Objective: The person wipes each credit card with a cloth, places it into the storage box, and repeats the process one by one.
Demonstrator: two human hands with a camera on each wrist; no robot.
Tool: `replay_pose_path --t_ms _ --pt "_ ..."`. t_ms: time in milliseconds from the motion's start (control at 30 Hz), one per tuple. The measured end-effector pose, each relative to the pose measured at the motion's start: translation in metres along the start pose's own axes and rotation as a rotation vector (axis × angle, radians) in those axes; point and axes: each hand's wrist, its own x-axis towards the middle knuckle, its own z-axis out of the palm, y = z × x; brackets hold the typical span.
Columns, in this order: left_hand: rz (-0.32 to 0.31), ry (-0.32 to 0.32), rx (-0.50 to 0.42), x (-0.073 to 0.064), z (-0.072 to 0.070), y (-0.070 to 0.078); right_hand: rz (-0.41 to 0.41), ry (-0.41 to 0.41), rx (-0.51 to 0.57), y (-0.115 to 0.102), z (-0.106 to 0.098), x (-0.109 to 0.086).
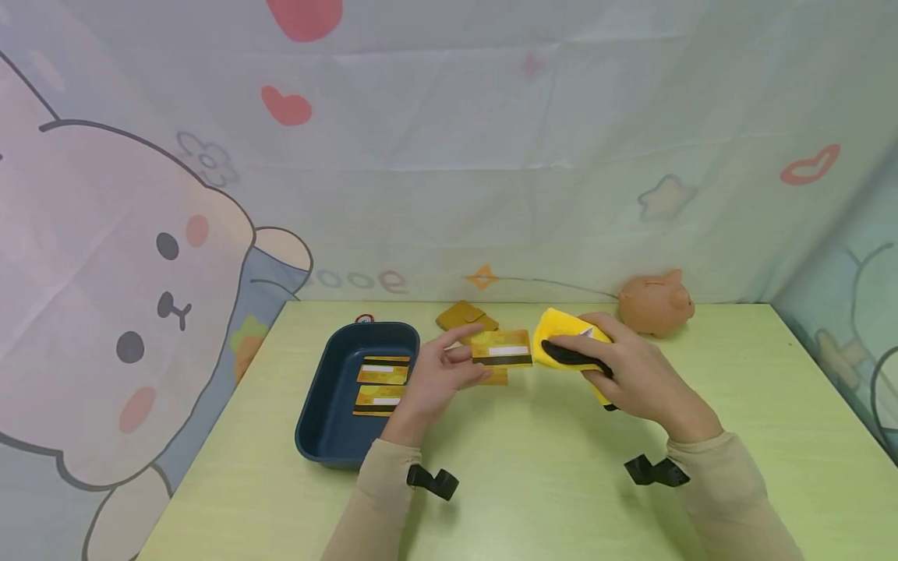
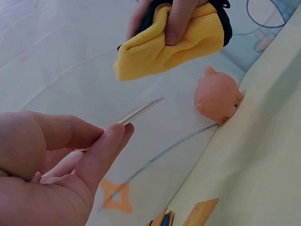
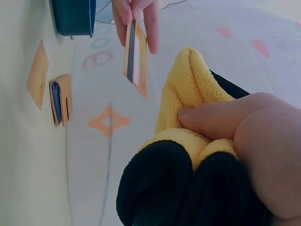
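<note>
A gold bank card (image 1: 502,348) with a dark stripe and a white strip is pinched by its left end between the thumb and fingers of my left hand (image 1: 436,374). The left wrist view shows this card (image 2: 143,111) nearly edge-on, raised above the table. My right hand (image 1: 634,374) grips a folded yellow cloth (image 1: 554,331) with black edging, just right of the card's free end. In the right wrist view the thumb presses into the fluffy cloth (image 3: 188,94). Another gold card (image 1: 496,378) lies on the table, partly hidden behind the held one.
Left of my hands is a dark blue bin (image 1: 330,413) with two gold cards (image 1: 382,371) inside. A mustard wallet (image 1: 463,314) lies at the table's back edge. At the back right sits an orange piggy bank (image 1: 652,304). A printed curtain (image 1: 449,156) hangs behind.
</note>
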Motion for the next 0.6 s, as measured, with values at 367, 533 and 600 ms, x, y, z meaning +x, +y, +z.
replay_pose_path --t_ms 367,533,600 --pt "-0.053 -0.041 0.061 0.002 0.013 -0.006 -0.054 0.025 0.020 -0.016 0.014 0.009" --pt "-0.066 -0.083 0.065 0.001 0.018 -0.005 -0.074 0.040 0.019 -0.024 0.021 0.011" --pt "-0.061 -0.096 0.056 0.001 0.020 -0.004 -0.074 0.039 0.021 -0.027 0.023 0.012"
